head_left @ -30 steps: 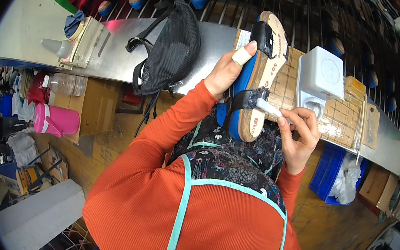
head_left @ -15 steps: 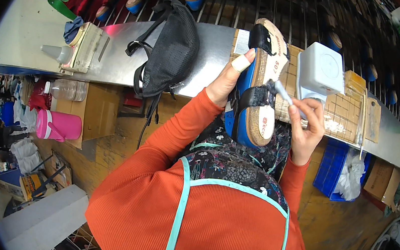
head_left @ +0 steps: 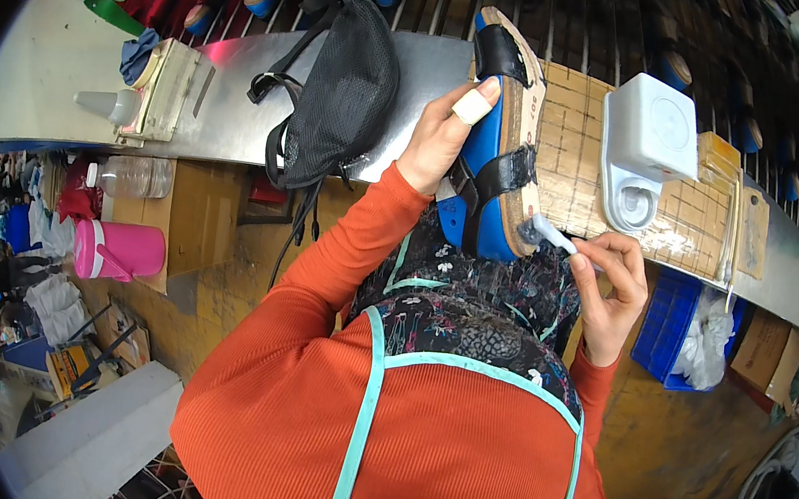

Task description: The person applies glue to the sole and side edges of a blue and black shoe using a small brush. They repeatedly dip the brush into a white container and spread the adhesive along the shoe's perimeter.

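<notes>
My left hand (head_left: 434, 141) is closed around a sandal (head_left: 510, 123), gripping its left side, with white tape around the thumb. The sandal has black straps, a cork layer and a pale sole face, and sits on a blue shoe last (head_left: 482, 147). It stands nearly upright and tilted, its edge turned toward me. Between the thumb and fingers of my right hand (head_left: 611, 290) is a small brush (head_left: 556, 237) with a pale handle. Its dark tip meets the cork edge at the sandal's near end.
A white plastic pot (head_left: 647, 151) with a round cup stands on the gridded cardboard (head_left: 578, 122) to the right. On the metal bench (head_left: 427, 82) lies a black mesh bag (head_left: 345, 91). Behind runs a rack of rods with more sandals. A blue crate (head_left: 663, 330) sits below right.
The sandal has turned edge-on and shifted a little left with my left hand. The brush has moved down from the strap to the near end. The white pot's cup has come into view.
</notes>
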Demonstrator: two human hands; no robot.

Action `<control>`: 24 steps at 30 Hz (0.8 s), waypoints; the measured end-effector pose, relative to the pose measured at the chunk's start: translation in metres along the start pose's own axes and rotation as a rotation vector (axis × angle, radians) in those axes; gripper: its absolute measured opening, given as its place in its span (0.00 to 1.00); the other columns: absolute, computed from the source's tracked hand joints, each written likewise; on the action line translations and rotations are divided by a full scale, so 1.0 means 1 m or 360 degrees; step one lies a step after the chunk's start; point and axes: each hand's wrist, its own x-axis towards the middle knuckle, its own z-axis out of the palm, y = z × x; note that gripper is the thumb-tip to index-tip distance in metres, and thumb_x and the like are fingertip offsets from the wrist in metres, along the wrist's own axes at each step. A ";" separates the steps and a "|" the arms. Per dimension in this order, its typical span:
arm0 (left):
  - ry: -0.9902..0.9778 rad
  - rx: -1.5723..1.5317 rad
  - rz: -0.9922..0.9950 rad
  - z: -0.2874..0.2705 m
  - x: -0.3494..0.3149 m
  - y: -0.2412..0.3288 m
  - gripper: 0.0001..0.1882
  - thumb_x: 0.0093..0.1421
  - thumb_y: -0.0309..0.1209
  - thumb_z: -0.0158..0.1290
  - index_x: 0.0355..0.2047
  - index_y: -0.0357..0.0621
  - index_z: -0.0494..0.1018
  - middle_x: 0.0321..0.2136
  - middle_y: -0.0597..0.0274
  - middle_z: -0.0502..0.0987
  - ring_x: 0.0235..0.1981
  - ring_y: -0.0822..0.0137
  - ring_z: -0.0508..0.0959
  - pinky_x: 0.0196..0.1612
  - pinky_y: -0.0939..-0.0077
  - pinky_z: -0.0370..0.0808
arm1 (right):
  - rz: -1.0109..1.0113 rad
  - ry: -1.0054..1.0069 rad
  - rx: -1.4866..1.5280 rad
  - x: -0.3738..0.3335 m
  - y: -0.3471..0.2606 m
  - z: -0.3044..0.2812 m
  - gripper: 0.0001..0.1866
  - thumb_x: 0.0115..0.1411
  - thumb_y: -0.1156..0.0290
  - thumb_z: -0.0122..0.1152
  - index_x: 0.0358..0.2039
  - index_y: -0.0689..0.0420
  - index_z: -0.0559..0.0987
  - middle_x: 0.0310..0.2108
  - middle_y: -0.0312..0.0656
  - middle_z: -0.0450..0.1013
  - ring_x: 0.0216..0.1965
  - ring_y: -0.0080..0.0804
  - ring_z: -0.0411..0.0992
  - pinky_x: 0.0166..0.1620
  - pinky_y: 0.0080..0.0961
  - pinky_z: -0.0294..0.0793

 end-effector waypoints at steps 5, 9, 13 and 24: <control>0.0036 0.0052 -0.0019 -0.003 0.001 -0.002 0.32 0.61 0.53 0.53 0.47 0.32 0.72 0.37 0.60 0.76 0.37 0.74 0.75 0.43 0.81 0.72 | -0.0026 0.0084 -0.0156 0.007 -0.002 0.012 0.08 0.50 0.76 0.70 0.34 0.56 0.85 0.34 0.36 0.73 0.26 0.20 0.68 0.33 0.17 0.64; 0.0056 0.0057 0.0025 -0.005 0.002 -0.004 0.33 0.60 0.54 0.54 0.49 0.32 0.72 0.37 0.59 0.77 0.37 0.74 0.75 0.43 0.80 0.72 | -0.0170 0.0134 -0.0467 0.014 -0.004 0.016 0.10 0.49 0.74 0.71 0.35 0.53 0.85 0.34 0.34 0.73 0.25 0.18 0.68 0.41 0.21 0.59; 0.0025 0.0090 0.0045 -0.007 0.005 -0.006 0.33 0.60 0.54 0.53 0.48 0.31 0.72 0.38 0.58 0.76 0.37 0.73 0.75 0.43 0.79 0.72 | -0.0316 0.0244 -0.0566 0.018 -0.002 0.018 0.11 0.49 0.73 0.72 0.35 0.52 0.85 0.34 0.33 0.74 0.25 0.19 0.69 0.43 0.22 0.56; -0.0058 -0.0111 -0.0167 -0.006 0.012 0.001 0.31 0.63 0.52 0.50 0.52 0.34 0.70 0.43 0.55 0.78 0.40 0.69 0.79 0.46 0.75 0.76 | -0.0298 -0.0054 -0.0233 0.024 0.006 0.003 0.10 0.48 0.75 0.71 0.34 0.56 0.85 0.31 0.36 0.74 0.23 0.20 0.66 0.34 0.20 0.63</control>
